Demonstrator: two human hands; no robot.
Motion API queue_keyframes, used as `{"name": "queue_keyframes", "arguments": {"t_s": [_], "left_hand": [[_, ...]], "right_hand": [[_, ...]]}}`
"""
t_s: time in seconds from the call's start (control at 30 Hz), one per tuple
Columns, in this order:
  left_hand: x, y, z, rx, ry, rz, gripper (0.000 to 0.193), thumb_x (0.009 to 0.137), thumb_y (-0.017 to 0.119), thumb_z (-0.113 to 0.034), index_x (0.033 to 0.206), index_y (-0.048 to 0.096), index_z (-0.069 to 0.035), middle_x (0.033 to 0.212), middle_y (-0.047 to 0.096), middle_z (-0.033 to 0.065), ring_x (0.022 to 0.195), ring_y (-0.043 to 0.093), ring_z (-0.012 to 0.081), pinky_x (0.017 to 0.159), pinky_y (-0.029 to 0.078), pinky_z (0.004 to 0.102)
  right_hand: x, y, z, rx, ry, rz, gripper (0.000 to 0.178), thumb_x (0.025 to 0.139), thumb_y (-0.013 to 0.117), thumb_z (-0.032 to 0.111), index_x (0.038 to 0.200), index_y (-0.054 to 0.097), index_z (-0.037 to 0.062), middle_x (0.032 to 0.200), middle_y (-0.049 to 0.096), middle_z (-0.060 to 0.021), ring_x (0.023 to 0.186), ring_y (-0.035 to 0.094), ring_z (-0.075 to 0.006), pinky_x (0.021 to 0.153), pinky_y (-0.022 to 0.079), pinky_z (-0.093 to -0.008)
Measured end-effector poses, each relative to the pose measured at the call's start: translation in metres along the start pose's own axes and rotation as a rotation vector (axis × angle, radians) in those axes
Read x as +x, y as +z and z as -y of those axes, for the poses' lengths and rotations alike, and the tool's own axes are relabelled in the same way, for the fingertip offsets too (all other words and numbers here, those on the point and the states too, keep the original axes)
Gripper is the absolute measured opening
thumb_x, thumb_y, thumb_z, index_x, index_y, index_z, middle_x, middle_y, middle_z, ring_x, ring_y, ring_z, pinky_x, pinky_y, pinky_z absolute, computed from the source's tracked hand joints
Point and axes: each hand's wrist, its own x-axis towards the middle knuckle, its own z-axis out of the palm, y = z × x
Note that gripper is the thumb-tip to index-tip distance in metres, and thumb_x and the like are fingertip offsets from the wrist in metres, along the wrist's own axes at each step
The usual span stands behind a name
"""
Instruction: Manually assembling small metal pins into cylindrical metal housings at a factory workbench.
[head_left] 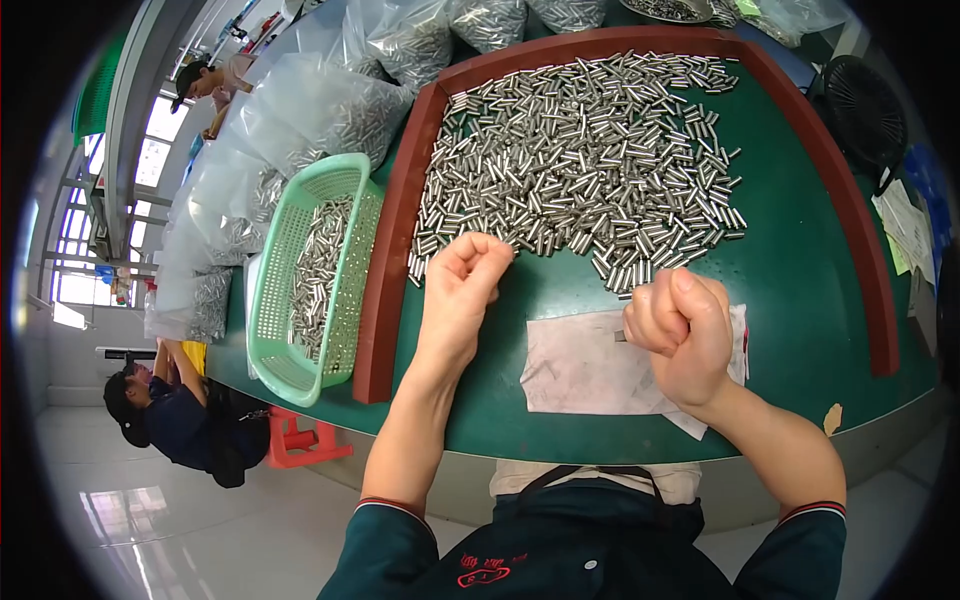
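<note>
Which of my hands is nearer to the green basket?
Left. The left hand is to the right of the green basket, across the brown rail, by the metal pins; the right hand is farther right, over the pale cloth.

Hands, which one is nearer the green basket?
Your left hand, at the near edge of the pins; your right hand is farther from the basket, at the cloth.

Red lettering (pixel 484 577) (illegible) on shirt (pixel 630 550)

Windows (pixel 153 162) glare white; the curved edges look perhaps blurred.
</note>
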Motion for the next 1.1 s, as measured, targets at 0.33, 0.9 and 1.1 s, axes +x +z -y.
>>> {"name": "queue_keyframes", "arguments": {"t_s": [0.33,0.9,1.1], "left_hand": [[0.008,0.018,0.014,1.061,0.499,-0.242,0.022,0.061,0.071,-0.011,0.075,0.058,-0.001,0.048,0.043,0.0055,0.042,0.043,0.0185,0.042,0.034,0.0314],[-0.026,0.038,0.003,0.845,0.382,0.523,0.017,0.063,0.062,-0.004,0.079,0.056,-0.003,0.046,0.040,0.0043,0.041,0.044,0.0197,0.041,0.034,0.0316],[-0.025,0.038,0.010,0.865,0.404,0.483,0.012,0.065,0.064,-0.002,0.075,0.057,-0.001,0.048,0.042,0.0019,0.043,0.040,0.0099,0.040,0.033,0.0240]], "right_hand": [[0.000,0.001,-0.001,-0.001,0.011,-0.012,0.038,0.085,0.033,0.017,0.049,0.026,0.0084,0.044,0.025,0.0024,0.042,0.021,-0.0065,0.041,0.018,-0.0226],[0.004,-0.002,-0.002,-0.001,-0.007,-0.050,0.042,0.088,0.032,0.025,0.048,0.025,0.0116,0.040,0.024,0.0017,0.037,0.016,-0.0077,0.038,0.016,-0.0242],[0.004,-0.005,-0.001,0.096,-0.011,-0.042,0.042,0.089,0.028,0.025,0.049,0.025,0.0121,0.040,0.025,0.0025,0.037,0.015,-0.0077,0.038,0.016,-0.0240]]}}
